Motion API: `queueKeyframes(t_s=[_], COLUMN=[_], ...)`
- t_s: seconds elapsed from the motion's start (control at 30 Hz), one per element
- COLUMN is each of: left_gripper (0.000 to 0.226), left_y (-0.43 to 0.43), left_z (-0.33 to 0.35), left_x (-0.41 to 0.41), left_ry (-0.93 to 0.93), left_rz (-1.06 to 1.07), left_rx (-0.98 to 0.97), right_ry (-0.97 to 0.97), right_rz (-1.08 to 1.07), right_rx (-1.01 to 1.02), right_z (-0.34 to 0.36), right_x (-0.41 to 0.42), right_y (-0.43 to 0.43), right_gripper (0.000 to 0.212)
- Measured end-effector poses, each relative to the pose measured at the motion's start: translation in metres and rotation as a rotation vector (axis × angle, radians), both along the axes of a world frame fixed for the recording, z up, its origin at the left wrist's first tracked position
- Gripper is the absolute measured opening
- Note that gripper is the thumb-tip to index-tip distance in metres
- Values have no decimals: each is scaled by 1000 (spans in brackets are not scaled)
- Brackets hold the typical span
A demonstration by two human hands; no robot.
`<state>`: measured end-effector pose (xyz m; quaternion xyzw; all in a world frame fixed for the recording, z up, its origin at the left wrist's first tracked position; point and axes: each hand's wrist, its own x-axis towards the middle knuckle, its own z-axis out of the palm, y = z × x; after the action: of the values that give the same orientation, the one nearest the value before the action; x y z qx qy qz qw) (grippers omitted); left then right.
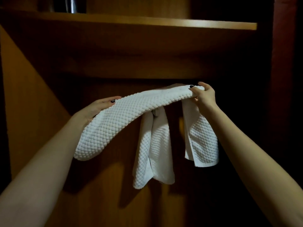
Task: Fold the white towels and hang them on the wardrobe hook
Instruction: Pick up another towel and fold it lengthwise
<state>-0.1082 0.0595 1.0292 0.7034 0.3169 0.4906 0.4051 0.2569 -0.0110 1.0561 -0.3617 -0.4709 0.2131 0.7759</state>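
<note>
While a hung towel (155, 149) dangles beneath the wardrobe shelf (147, 23), the held towel (131, 112), white, folded and waffle-textured, arches in mid-air before it. The left hand (98, 108) clamps one end under its thumb, and the right hand (204, 95) fingers (195, 92) pinch the other, its tail drooping.

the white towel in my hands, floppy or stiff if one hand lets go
Probably floppy: the held towel arches between the left hand and right hand and its left end droops. Likely light for its size, since a pinch at the right hand holds that end. The bumpy weave should resist slipping.
</note>
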Motion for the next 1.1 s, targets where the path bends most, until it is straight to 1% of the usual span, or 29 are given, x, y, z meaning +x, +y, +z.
queueKeyframes(t_s=[0.07, 0.17, 0.27, 0.3, 0.33, 0.4, 0.43, 0.47, 0.5, 0.53, 0.57, 0.6, 0.63, 0.67, 0.73, 0.77, 0.8, 0.87, 0.9, 0.97, 1.03, 1.1], left_gripper=[30, 45, 39, 38, 39, 43, 43, 43, 42, 40, 38, 35, 34, 34, 31, 29, 29, 31, 31, 28, 23, 24], left_y=[25, 52, 37, 29, 23, 14, 5, -2, -12, -23, -35, -48, -61, -70, -74, -70, -67, -61, -59, -59, -62, -65], left_z=[-19, -51, -74, -80, -87, -100, -104, -106, -107, -106, -106, -106, -105, -105, -104, -104, -101, -95, -90, -80, -69, -59], left_x=[-4, -4, 18, 27, 35, 50, 57, 65, 74, 83, 92, 101, 110, 117, 128, 131, 132, 134, 134, 135, 133, 131], left_ry=[7, -28, -46, -76, -126, -160, -125, -85, -68, -107, -158, -185, -163, -86, 175, 289, 367, 414, 428, 476, 521, 561], left_rz=[12, 16, -15, -34, -43, -23, 19, 85, 180, 279, 369, 442, 495, 513, 533, 558, 601, 678, 714, 803, 874, 879], left_rx=[-34, -116, -140, -159, -196, -219, -185, -106, -1, 103, 218, 335, 459, 580, 752, 786, 780, 734, 740, 796, 879, 921], right_ry=[12, -19, -81, -111, -146, -244, -329, -442, -567, -687, -780, -839, -874, -896, -968, -1016, -1051, -1045, -1004, -946, -961, -1005], right_rz=[20, 58, 48, 58, 91, 185, 193, 134, 16, -136, -273, -350, -360, -327, -228, -193, -173, -178, -194, -238, -300, -359], right_rx=[-52, -115, -167, -186, -209, -269, -291, -295, -270, -219, -152, -86, -34, -2, -7, -33, -61, -75, -34, 72, 123, 163], right_z=[-21, -63, -98, -106, -112, -118, -120, -122, -125, -128, -132, -136, -138, -141, -144, -146, -148, -157, -160, -158, -143, -118], right_x=[1, 2, -7, -11, -15, -18, -18, -17, -16, -15, -13, -13, -12, -12, -15, -17, -19, -20, -18, -13, -6, 0], right_y=[7, 12, 4, -2, -9, -26, -35, -42, -48, -51, -53, -54, -53, -49, -40, -35, -28, -16, -11, -2, 4, 4], right_gripper=[49, 43, 27, 25, 26, 28, 28, 27, 26, 25, 24, 24, 25, 27, 31, 35, 41, 53, 56, 59, 62, 65])
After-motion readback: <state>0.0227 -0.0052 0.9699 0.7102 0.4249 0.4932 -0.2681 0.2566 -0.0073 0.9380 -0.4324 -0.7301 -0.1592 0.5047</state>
